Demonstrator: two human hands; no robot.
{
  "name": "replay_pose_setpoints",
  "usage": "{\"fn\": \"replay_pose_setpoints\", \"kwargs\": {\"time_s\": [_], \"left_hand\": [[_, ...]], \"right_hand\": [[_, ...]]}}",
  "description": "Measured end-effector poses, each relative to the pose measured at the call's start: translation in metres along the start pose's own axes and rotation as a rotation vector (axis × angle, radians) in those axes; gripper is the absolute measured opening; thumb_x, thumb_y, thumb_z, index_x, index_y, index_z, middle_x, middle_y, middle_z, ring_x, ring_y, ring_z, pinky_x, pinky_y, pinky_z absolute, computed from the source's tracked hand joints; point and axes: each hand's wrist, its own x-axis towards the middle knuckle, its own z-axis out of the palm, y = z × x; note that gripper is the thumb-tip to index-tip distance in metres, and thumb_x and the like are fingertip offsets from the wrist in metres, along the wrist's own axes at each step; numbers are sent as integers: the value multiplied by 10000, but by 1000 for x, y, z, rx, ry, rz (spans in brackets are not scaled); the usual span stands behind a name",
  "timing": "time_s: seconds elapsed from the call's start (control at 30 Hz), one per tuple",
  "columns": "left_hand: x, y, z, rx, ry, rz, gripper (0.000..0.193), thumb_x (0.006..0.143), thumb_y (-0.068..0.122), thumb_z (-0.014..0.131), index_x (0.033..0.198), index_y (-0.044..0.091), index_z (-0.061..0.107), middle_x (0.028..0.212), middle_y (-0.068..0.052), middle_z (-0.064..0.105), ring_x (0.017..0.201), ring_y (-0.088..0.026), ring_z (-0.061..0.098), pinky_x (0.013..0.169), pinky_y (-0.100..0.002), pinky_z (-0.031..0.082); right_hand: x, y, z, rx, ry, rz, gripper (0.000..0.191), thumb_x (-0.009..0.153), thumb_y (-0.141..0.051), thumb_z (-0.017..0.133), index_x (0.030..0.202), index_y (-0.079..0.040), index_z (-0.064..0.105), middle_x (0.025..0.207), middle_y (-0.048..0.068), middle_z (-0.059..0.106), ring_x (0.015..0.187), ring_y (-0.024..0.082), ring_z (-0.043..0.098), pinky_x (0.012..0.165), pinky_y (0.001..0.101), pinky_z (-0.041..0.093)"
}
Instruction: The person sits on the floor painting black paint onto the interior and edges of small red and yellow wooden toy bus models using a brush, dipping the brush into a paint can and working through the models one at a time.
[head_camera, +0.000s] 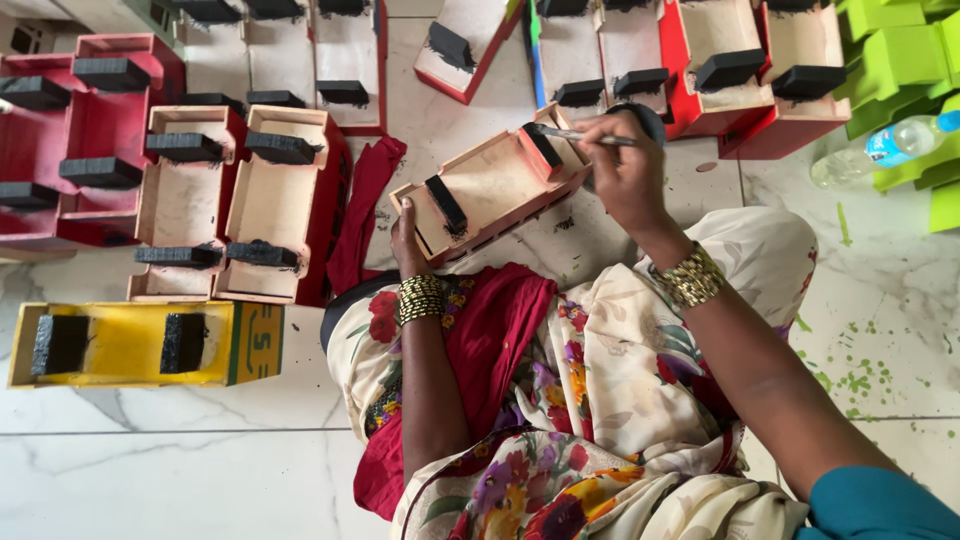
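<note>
At far left of the frame lie red trays (95, 120) with black blocks, and below them a yellow tray (130, 345) whose two blocks are also black. Next come two pale wooden trays (240, 205) with red sides, their cross blocks already black. Along the top edge more trays (320, 50) show the same finish, so most of the batch looks painted.

In the middle, the left hand (405, 240) grips the lower left end of the box (490, 190), a pale tray with red sides that rests tilted over the lap, at centre frame. Its left block is black; the right block, under the brush, looks partly black, so this piece seems close to done, as far as can be judged.

The right hand (625, 165) is closed around a thin brush (580, 134), tip at the box's upper right block. Both wrists wear gold bangles (690, 278).

At upper right are more red trays (760, 70), green pieces (900, 60) and a plastic bottle (880, 148) on the marble floor (200, 470), which is flecked with green.

Hard to tell: a dark round thing behind the right hand is mostly hidden; the left fingers are under the box; trays at the top and the green pieces are cut off
</note>
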Motion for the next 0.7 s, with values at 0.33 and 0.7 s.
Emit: {"fn": "replay_pose_setpoints", "kwargs": {"time_s": [0.33, 0.7], "left_hand": [[6, -1, -11, 38, 11, 10, 807, 825, 608, 701, 1221, -90, 620, 1029, -197, 704, 855, -261, 714, 733, -354, 599], [10, -2, -18, 42, 2, 29, 808, 832, 603, 716, 1243, -86, 623, 1098, -179, 700, 925, -231, 705, 800, -335, 586]], "right_hand": [[29, -2, 27, -171, -173, -73, 98, 998, 75, 606, 1000, -8, 555, 995, 154, 723, 935, 290, 760, 816, 371, 599], [-12, -24, 47, -432, -310, -312, 186, 949, 112, 550, 1082, -7, 601, 1110, 183, 704, 1017, 327, 722, 829, 406, 616]]}}
